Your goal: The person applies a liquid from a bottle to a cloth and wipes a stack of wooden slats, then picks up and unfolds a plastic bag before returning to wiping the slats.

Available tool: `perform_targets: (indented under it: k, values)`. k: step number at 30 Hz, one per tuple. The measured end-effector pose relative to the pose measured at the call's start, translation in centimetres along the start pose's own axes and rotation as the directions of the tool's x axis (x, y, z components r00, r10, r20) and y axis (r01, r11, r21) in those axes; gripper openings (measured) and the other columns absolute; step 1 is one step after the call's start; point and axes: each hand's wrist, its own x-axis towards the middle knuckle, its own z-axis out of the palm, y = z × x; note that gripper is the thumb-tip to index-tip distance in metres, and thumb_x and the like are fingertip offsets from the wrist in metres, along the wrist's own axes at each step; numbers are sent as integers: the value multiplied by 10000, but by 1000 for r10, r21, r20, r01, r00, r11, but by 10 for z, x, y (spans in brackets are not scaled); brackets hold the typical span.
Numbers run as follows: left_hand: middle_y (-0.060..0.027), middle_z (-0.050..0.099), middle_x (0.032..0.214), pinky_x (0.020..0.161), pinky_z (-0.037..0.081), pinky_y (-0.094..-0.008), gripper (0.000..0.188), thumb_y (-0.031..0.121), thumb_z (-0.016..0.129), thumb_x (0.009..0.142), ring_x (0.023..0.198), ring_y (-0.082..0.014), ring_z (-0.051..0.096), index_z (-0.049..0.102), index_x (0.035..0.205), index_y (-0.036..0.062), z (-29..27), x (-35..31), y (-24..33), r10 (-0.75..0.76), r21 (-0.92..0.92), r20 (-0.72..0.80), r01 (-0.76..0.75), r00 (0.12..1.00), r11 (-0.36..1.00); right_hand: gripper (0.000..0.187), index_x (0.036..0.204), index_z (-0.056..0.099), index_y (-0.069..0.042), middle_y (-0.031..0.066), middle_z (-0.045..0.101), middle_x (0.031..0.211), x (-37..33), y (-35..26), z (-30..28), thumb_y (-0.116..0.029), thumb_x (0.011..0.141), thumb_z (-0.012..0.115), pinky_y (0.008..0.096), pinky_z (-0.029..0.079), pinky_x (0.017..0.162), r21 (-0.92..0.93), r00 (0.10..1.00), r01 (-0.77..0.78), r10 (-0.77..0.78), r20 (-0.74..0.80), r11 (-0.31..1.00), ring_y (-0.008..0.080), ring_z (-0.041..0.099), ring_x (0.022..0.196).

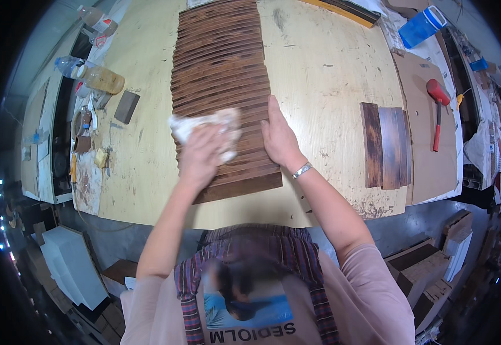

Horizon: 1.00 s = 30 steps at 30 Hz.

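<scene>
Gripping crumpled white cloth (231,135) in left hand (200,154), pressing down onto long row of dark brown wooden strips (218,69) lying crosswise side by side, running from far edge toward near edge of pale wood-grain tabletop (331,75), around the middle. Working cloth over the row's nearer part. Finding left hand and cloth blurred, so not telling exact finger bend. Holding right hand (280,138) open, gripping nothing, extending fingers forward and resting them against right side of the row, close to its near end. Wearing silver-coloured bracelet (303,169) on right wrist, plus pale short-sleeved shirt (365,282) and dark striped straps (190,310). Toward near right corner of tabletop, seeing group of flat brown wooden pieces (389,146) lying side by side. Along right edge, seeing brown cardboard sheet (429,172) carrying red-headed mallet (438,93). By far right corner, spotting translucent blue plastic jug with white lid (420,29); at far edge, long black-and-yellow object (351,11). Toward left edge, noting dark grey-brown rectangular block (126,107) lying near clear plastic bottle with yellowish-brown contents (102,78), small pale yellow lump (101,157) lying nearer the near left corner. Spotting another clear bottle with red-and-white label (98,20) by far left corner.
</scene>
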Motion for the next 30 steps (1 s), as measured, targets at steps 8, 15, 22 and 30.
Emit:
perform_targets:
  k: [8,15,22,30]
  values:
    - [-115,624,1030,878,456,-420,310,-1,684,722,1013,-323,570,721,1018,81,11,44,28,60,31,7,-60,998,998,628,1470,164,86,309,276,1496,-1,-8,-2,-134,957,453,429,406,1055,-17,994,-89,90,58,996,435,425,1297]
    - [-98,605,976,813,441,-422,282,22,698,695,926,-309,562,683,971,76,-7,26,-4,-32,152,-2,32,999,988,628,1444,199,104,321,487,1310,-2,-16,-5,-153,944,478,467,471,924,-83,986,-159,162,32,984,432,569,1086]
    - [-88,565,909,778,421,-413,288,8,648,669,894,-298,541,666,947,82,33,80,32,183,28,30,-184,983,982,563,1375,313,131,313,610,1017,0,-9,0,-132,918,508,488,476,856,-105,991,-130,127,-36,986,445,595,968]
    - [-82,551,833,736,375,-383,178,66,656,687,858,-257,551,703,858,86,7,61,13,145,240,32,-149,989,959,557,1362,326,128,321,607,1007,-3,-7,5,-142,914,515,487,478,854,-87,992,-108,101,-82,990,443,591,966]
